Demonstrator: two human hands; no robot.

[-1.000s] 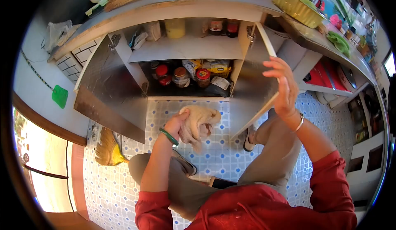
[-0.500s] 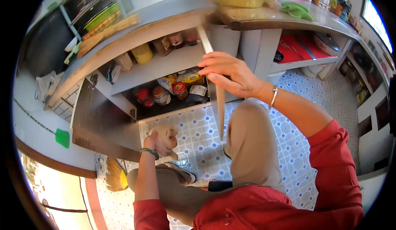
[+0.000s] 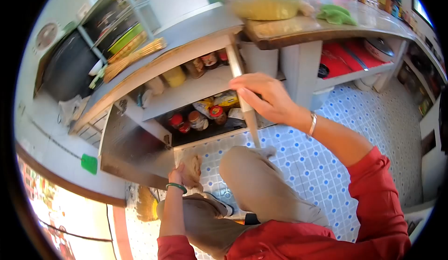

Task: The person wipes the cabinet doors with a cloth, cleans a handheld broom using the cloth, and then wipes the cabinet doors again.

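Observation:
My left hand is low by the left cabinet door, closed on a crumpled beige rag. A green bangle circles that wrist. With fingers and thumb at its edge, my right hand grips the right cabinet door, which stands swung out toward me. Between both doors is the open cabinet. Its upper shelf carries a yellow container and several jars. Red-lidded jars and yellow packets fill the lower part.
A basin and a green cloth rest on the counter above. My bent knees are close to the right door. A broom is at the left. Further right, a red-lined shelf holds a lidded pot.
The view has tilted, so the cabinet appears lower and further right. My right knee has swung left. Both hands keep their holds on the rag and the door.

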